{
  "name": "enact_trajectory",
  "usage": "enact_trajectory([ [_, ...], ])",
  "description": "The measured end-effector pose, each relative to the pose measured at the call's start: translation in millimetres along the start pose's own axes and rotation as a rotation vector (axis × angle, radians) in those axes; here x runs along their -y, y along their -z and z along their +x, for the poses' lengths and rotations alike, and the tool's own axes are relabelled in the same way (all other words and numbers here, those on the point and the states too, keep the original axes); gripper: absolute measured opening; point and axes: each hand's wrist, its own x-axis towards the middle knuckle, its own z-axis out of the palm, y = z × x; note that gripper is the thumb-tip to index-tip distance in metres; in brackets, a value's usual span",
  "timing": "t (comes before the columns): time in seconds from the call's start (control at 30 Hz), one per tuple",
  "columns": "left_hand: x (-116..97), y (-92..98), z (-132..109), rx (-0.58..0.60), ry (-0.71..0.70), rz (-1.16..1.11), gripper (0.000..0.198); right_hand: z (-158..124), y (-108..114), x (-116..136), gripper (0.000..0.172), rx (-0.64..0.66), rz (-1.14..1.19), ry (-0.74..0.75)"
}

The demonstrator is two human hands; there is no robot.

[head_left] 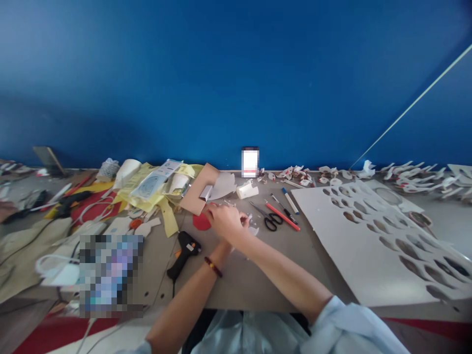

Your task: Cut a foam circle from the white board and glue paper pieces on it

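Observation:
My forearms cross over the middle of the desk. My right hand [223,220] reaches to the left, its fingers bent and closed by the corner of a brown cardboard piece [201,189]; what they hold is hidden. Behind it, my left hand [244,221] is mostly covered, and only curled fingers show. Small white paper scraps [253,230] lie beside those fingers. A red paper piece [201,221] rests left of my right hand. Black-handled scissors [272,221] lie to the right of both hands.
A black glue gun [185,253] lies left of my forearms. Right stand pens [290,200], a red stick [283,216] and a large white sheet with oval holes [332,236]. Yellow paper [142,179] is heaped left; a phone [250,162] leans on the blue wall [236,83].

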Motion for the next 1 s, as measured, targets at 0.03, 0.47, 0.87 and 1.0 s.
enact_trajectory([
  [0.03,-1.0,2.4,1.1,0.000,-0.010,0.012,0.009,1.3,1.1,0.6,0.032,0.013,-0.003,0.008],
  [0.47,-14.7,8.1,-8.5,-0.041,-0.167,0.055,0.011,-27.5,-45.6,89.0,0.049,0.395,-0.037,0.111],
  [0.87,-18.4,8.4,-10.9,-0.024,-0.230,0.211,0.011,-26.6,-70.0,77.4,0.031,0.318,0.033,0.009],
  [1.0,-18.1,6.4,-12.7,-0.029,-0.313,0.374,0.012,-30.1,-62.3,77.5,0.036,0.296,0.056,0.014],
])
